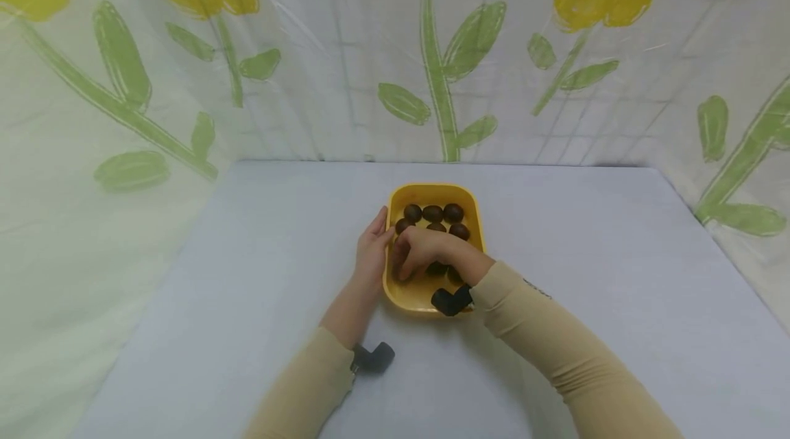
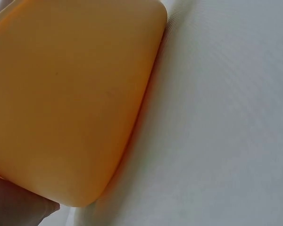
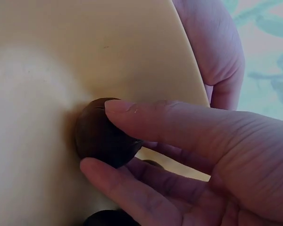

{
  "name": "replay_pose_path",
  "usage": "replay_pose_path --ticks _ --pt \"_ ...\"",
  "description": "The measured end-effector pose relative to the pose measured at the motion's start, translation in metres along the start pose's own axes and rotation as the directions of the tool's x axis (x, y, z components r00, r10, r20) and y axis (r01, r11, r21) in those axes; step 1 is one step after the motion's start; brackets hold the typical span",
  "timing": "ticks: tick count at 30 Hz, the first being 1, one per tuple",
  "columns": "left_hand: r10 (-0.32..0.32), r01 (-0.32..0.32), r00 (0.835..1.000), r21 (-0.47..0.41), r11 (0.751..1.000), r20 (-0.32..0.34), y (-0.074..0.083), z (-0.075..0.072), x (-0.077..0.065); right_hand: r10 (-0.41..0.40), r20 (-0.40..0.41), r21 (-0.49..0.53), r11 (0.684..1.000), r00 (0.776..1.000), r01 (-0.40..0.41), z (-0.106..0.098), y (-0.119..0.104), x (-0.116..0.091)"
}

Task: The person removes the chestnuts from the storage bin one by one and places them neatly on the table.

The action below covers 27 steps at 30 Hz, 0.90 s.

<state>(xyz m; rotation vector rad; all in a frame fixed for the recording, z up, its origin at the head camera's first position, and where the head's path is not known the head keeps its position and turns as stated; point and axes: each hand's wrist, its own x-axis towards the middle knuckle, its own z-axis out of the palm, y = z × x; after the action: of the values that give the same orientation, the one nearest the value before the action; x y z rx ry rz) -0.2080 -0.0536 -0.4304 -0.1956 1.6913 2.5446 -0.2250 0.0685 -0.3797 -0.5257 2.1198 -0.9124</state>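
A yellow square bin (image 1: 412,298) with rounded corners holds several dark brown, rounded, chestnut-like nuts (image 1: 453,212), mostly toward its far and right sides. My right hand (image 1: 427,248) reaches over the near right side into the bin. Thumb and fingers pinch one nut (image 3: 101,136) close over the bin's floor near the left wall. Along the outside of that wall lies my left hand (image 1: 370,254), fingers extended and touching it by the rim. The left wrist view is mostly the bin's smooth outer wall (image 2: 75,103), with part of the left hand (image 2: 19,205) at the lower corner.
The bin stands on a table with a pale cloth (image 1: 296,233). Behind it hangs a white curtain (image 1: 308,82) printed with yellow flowers and green leaves. Dark wrist cameras (image 1: 374,358) are worn below both hands.
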Motion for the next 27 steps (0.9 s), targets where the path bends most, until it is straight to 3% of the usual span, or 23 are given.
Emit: replay_pose_path --ticks 8,18,27 --pt "-0.022 0.022 1.0 -0.015 1.0 0.013 -0.003 0.0 -0.001 0.006 0.003 -0.002 1.0 1.0 -0.006 -0.006 0.0 -0.004" --pt "-0.052 0.052 0.999 -0.033 0.998 0.005 0.0 -0.001 -0.001 -0.004 -0.137 0.026 1.0 0.991 0.008 -0.033 -0.001 -0.023" --pt "-0.063 0.063 0.998 0.014 0.998 -0.017 0.001 0.0 0.0 -0.008 -0.243 0.108 0.994 0.97 0.035 -0.07 0.017 -0.054"
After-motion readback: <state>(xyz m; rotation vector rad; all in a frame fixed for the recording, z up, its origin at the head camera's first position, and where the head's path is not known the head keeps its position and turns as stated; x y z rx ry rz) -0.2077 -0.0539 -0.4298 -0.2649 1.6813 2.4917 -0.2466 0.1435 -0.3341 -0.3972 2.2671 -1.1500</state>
